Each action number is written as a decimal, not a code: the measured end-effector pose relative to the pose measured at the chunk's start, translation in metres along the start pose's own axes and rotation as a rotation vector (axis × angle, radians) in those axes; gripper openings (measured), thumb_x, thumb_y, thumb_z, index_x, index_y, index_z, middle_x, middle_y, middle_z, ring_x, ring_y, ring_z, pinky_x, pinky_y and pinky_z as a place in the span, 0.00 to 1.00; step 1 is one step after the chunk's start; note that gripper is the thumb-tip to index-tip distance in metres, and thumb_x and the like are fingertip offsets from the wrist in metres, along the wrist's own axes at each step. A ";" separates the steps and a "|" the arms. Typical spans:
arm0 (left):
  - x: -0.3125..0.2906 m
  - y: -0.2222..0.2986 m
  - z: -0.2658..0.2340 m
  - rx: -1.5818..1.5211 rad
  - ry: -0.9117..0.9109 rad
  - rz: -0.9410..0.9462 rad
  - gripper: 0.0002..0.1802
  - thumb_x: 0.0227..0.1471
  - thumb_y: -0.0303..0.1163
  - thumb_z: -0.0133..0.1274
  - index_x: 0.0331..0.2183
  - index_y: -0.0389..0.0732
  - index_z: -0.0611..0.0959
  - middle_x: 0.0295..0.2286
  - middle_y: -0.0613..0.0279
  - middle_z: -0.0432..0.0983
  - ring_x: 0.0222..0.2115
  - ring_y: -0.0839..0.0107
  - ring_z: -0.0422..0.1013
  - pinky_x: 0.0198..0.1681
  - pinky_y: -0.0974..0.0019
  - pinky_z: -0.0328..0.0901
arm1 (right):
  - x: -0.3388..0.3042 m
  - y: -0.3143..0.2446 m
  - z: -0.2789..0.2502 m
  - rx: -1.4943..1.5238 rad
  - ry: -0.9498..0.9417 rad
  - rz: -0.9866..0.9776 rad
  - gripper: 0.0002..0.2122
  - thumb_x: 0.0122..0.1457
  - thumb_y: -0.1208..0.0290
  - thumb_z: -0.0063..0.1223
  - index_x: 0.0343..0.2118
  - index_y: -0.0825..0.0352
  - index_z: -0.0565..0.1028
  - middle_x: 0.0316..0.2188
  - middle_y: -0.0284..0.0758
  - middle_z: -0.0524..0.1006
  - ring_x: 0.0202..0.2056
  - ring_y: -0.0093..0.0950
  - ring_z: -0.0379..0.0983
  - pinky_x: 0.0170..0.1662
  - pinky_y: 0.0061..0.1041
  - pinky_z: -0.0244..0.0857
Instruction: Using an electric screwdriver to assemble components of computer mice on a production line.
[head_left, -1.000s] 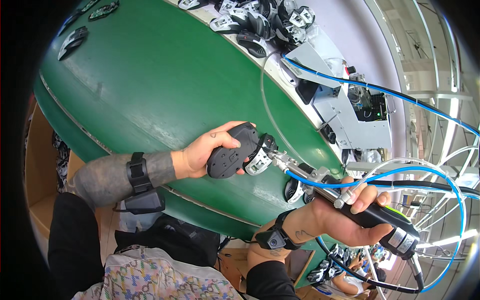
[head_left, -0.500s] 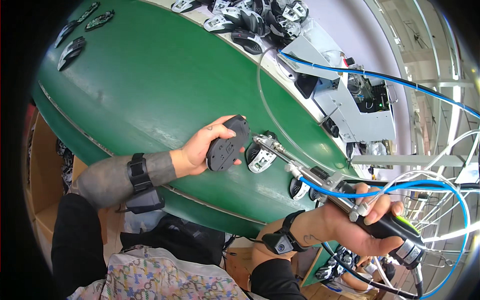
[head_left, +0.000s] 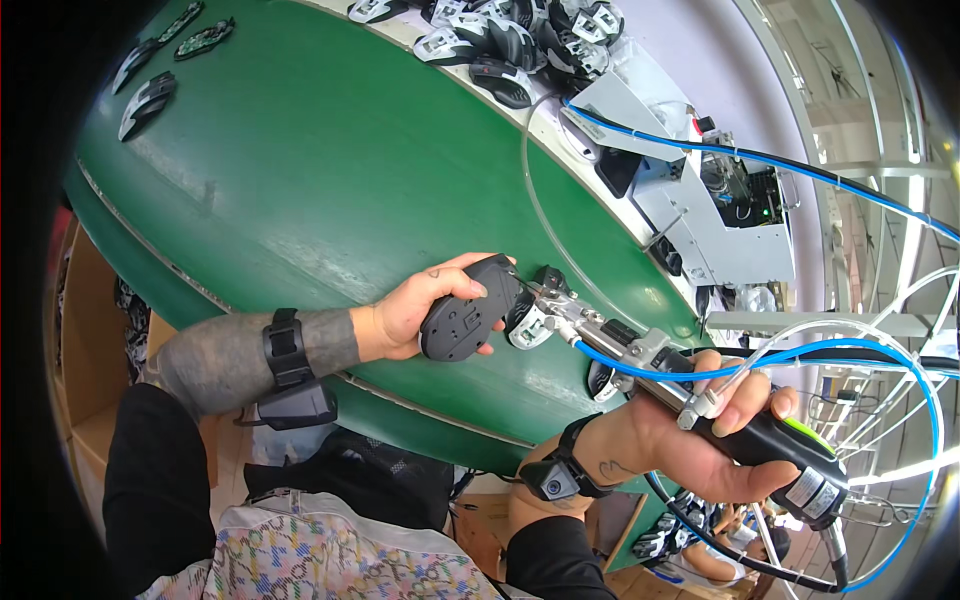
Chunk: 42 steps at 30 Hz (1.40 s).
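Note:
My left hand (head_left: 404, 312) grips a black computer mouse (head_left: 465, 318) with its underside facing up, the thumb lying across it. The fingers wrap round behind it and are partly hidden. My right hand (head_left: 705, 445) is closed round the black handle of an electric screwdriver (head_left: 765, 455) with a metal feed nose. The driver's tip points left and meets the far right end of the mouse; whether a screw is there cannot be made out. Just behind the nose, a white-and-black mouse shell (head_left: 528, 328) lies on the green table, partly covered by the tool.
On the green tabletop (head_left: 300, 190), mouse parts (head_left: 147, 105) lie at the far left. Mouse shells (head_left: 505, 82) are heaped along the back ledge. A grey feeder box (head_left: 730, 235) stands at the right; blue and clear hoses run from it. Another person (head_left: 720, 560) is at lower right.
The screwdriver has moved left, its tip now at the mouse instead of apart from it. My left hand has shifted slightly right and down with the mouse.

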<state>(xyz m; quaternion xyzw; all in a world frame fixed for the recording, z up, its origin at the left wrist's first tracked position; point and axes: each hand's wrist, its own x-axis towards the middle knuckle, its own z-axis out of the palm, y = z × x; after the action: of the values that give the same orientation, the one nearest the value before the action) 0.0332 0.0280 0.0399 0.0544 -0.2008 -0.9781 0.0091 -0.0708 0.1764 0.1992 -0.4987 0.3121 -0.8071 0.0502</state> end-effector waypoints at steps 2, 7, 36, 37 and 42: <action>0.000 0.001 0.001 -0.010 -0.003 -0.003 0.30 0.46 0.31 0.44 0.53 0.42 0.61 0.40 0.55 0.64 0.36 0.65 0.69 0.36 0.58 0.71 | 0.000 -0.001 0.000 0.001 -0.003 -0.005 0.23 0.55 0.48 0.42 0.38 0.67 0.61 0.17 0.34 0.66 0.21 0.29 0.68 0.27 0.27 0.59; -0.002 0.001 0.004 0.045 -0.036 0.015 0.30 0.47 0.31 0.43 0.54 0.41 0.62 0.41 0.55 0.64 0.36 0.66 0.69 0.36 0.59 0.71 | 0.000 -0.003 -0.002 0.008 -0.030 0.002 0.23 0.56 0.48 0.42 0.39 0.67 0.61 0.18 0.35 0.66 0.21 0.29 0.68 0.29 0.28 0.59; 0.010 0.033 -0.007 0.021 0.153 0.340 0.26 0.46 0.32 0.46 0.49 0.39 0.65 0.37 0.57 0.66 0.35 0.64 0.69 0.37 0.59 0.70 | -0.014 0.002 0.027 0.052 -0.055 0.075 0.23 0.52 0.47 0.49 0.38 0.63 0.62 0.18 0.31 0.69 0.20 0.25 0.69 0.25 0.22 0.60; 0.010 0.033 -0.006 0.011 0.144 0.348 0.26 0.46 0.32 0.45 0.49 0.38 0.66 0.37 0.56 0.66 0.35 0.64 0.69 0.37 0.58 0.70 | -0.015 0.003 0.028 0.034 -0.068 0.081 0.23 0.52 0.47 0.49 0.38 0.63 0.61 0.19 0.31 0.69 0.21 0.25 0.71 0.25 0.22 0.60; 0.007 0.033 -0.006 0.021 0.139 0.345 0.27 0.45 0.32 0.45 0.49 0.38 0.64 0.40 0.55 0.65 0.36 0.62 0.69 0.39 0.56 0.69 | -0.015 0.006 0.031 0.027 -0.089 0.094 0.23 0.53 0.47 0.49 0.37 0.63 0.61 0.18 0.30 0.69 0.22 0.26 0.72 0.25 0.22 0.61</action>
<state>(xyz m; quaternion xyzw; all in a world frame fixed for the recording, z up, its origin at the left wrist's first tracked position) 0.0268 -0.0051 0.0465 0.0868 -0.2162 -0.9537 0.1901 -0.0387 0.1636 0.1935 -0.5183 0.3217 -0.7849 0.1085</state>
